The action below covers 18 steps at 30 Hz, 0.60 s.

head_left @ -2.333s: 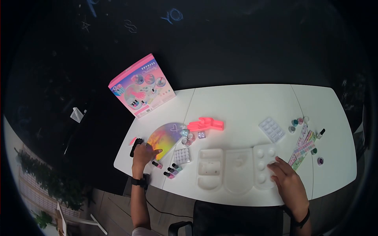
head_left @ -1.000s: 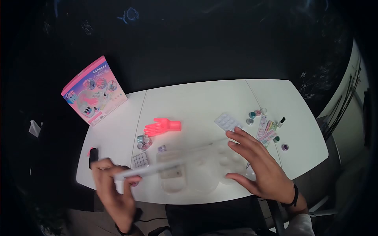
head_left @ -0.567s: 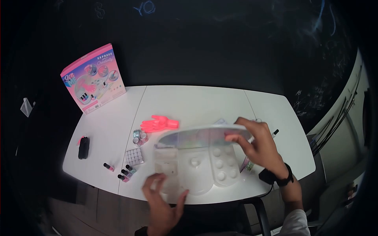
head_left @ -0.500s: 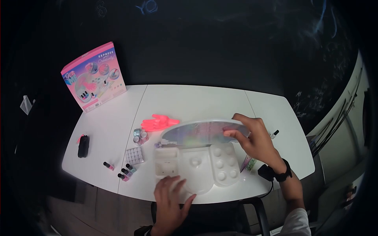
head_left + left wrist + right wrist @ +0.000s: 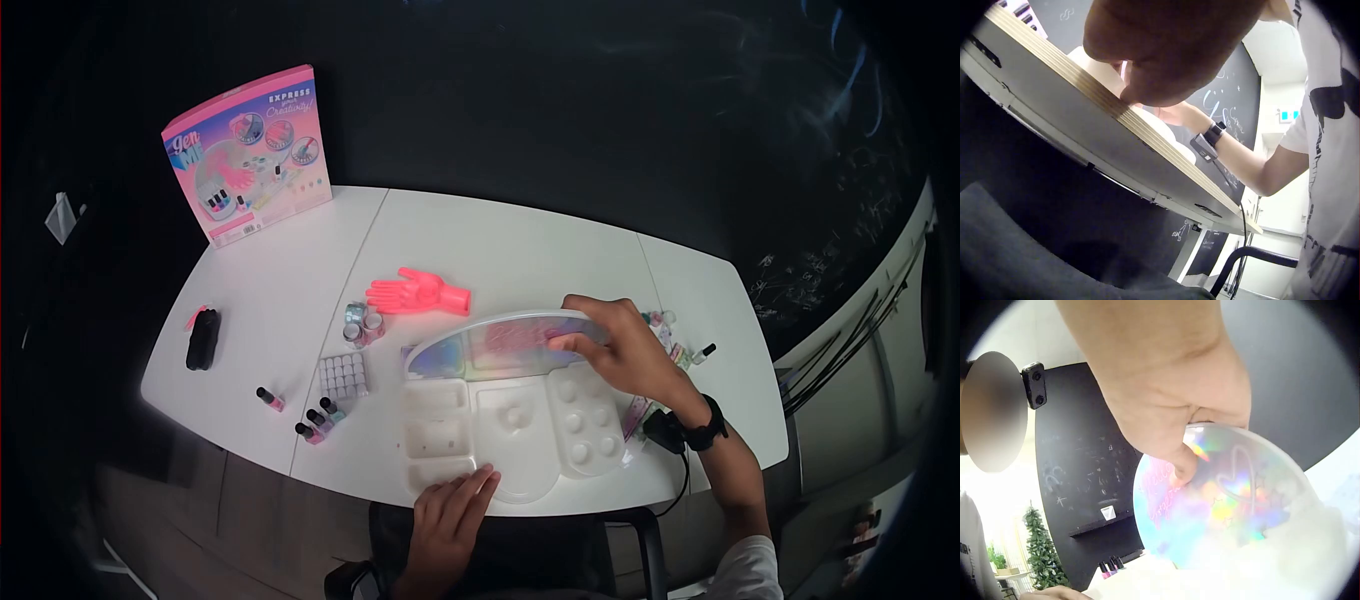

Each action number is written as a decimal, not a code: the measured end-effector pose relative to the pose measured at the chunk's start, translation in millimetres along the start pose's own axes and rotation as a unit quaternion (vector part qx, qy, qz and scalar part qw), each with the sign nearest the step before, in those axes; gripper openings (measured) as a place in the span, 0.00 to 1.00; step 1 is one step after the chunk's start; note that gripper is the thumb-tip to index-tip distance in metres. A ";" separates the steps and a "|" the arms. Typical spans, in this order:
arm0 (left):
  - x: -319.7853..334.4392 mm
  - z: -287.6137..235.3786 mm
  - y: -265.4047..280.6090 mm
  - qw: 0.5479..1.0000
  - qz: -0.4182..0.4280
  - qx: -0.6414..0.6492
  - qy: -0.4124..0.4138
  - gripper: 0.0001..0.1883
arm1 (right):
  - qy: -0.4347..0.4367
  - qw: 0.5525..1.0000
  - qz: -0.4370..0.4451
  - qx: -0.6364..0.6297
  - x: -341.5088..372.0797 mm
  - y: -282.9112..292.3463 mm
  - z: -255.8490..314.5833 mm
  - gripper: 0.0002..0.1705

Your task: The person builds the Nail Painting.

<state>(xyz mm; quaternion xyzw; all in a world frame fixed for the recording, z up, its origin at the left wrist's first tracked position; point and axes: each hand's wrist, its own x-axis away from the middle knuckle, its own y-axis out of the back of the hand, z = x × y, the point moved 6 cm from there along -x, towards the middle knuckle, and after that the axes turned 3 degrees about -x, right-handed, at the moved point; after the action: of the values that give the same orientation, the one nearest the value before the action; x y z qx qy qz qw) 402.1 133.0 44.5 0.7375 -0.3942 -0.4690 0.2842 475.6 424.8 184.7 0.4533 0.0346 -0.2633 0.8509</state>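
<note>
Tray [image 5: 517, 455] at the near edge of the desk [image 5: 560, 240]; panel [image 5: 440, 357] along the tray's far side. Bottles [image 5: 320, 418] lie left of the tray; box [image 5: 250, 165] stands far left.

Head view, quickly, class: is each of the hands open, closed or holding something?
Left hand: open, touching the white tray.
Right hand: holding the iridescent panel.

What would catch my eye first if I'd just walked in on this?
Probably the bright pink toy hand, lying on the white table beyond the white tray. Next comes the shiny rainbow panel, which the right hand holds by its top edge at the tray's back. The colourful box standing at the table's far left also draws attention.
</note>
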 end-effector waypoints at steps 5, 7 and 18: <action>2.2 -0.2 -4.0 1.000 -0.012 -0.024 -0.011 0.25 | -0.032 0.999 0.025 -0.002 -0.3 -14.0 -17.1 0.21; 3.0 2.4 -5.2 1.000 -0.015 -0.020 -0.015 0.25 | -0.037 0.999 0.013 -0.002 4.1 -18.3 -21.5 0.21; 3.8 6.5 -10.6 0.995 -0.060 -0.072 -0.044 0.22 | -0.044 0.993 0.096 -0.046 0.5 -11.3 -20.1 0.25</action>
<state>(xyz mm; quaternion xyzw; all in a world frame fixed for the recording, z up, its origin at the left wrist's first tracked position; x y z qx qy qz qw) 400.5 135.0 31.8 0.7158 -0.3266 -0.5444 0.2908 474.2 435.4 164.3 0.4031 -0.0347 -0.1978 0.8928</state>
